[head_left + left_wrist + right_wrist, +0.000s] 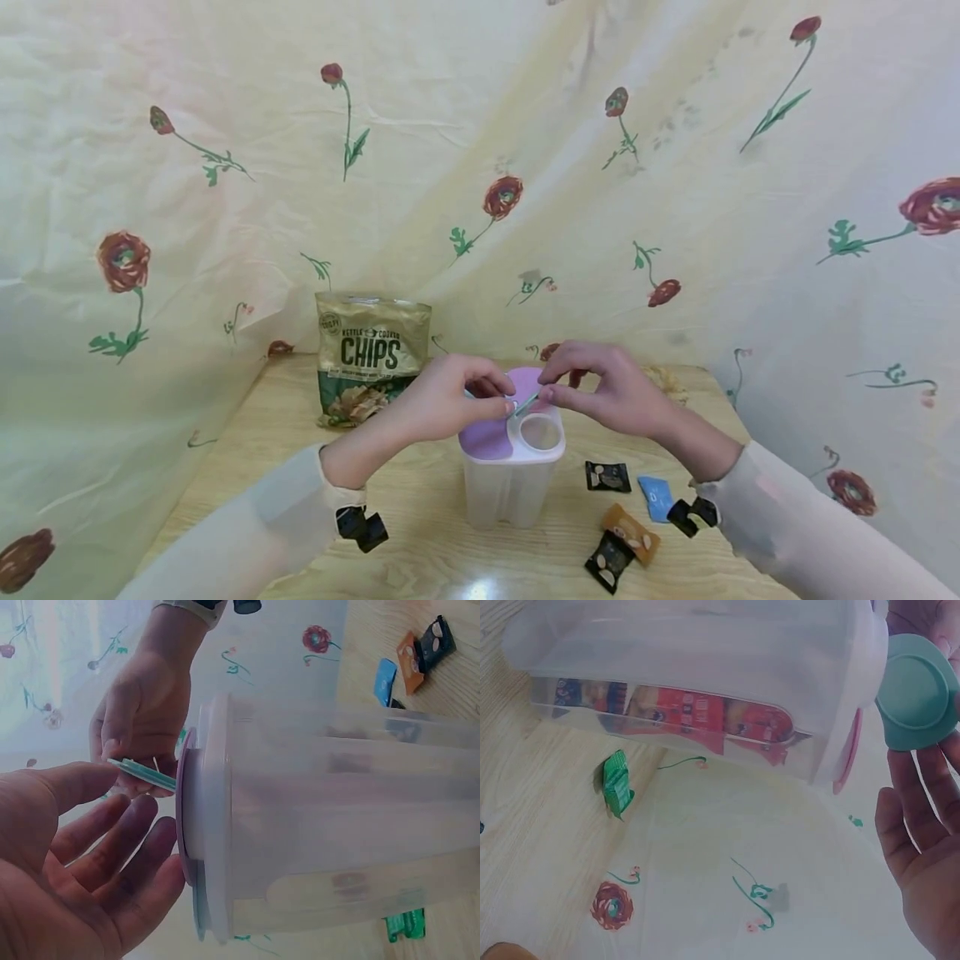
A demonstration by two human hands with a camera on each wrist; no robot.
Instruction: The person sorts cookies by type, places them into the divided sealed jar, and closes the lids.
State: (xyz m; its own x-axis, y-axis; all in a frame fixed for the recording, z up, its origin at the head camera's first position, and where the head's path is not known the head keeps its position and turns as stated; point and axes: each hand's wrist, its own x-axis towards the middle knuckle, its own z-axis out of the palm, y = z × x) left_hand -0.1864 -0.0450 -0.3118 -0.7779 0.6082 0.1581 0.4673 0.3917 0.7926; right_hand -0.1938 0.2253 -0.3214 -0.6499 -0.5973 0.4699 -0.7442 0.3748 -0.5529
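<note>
- The container (pixel 510 487) was translucent, frosted plastic with smooth walls.
- Its lid (pixel 491 437) was opaque, matt plastic in white and lilac.
- The small cap (pixel 916 691), held above the lid, was smooth teal plastic with a raised rim.
- The table (pixel 247 467) under the container was light wood with visible grain and a glossy patch near the front edge.
- The chips bag (pixel 371 354) behind the container was glossy foil.
- The snack packets (pixel 622 537) beside the container were shiny film.
- The backdrop (pixel 480 167) behind the container was matt, creased cloth with a printed flower pattern.
</note>
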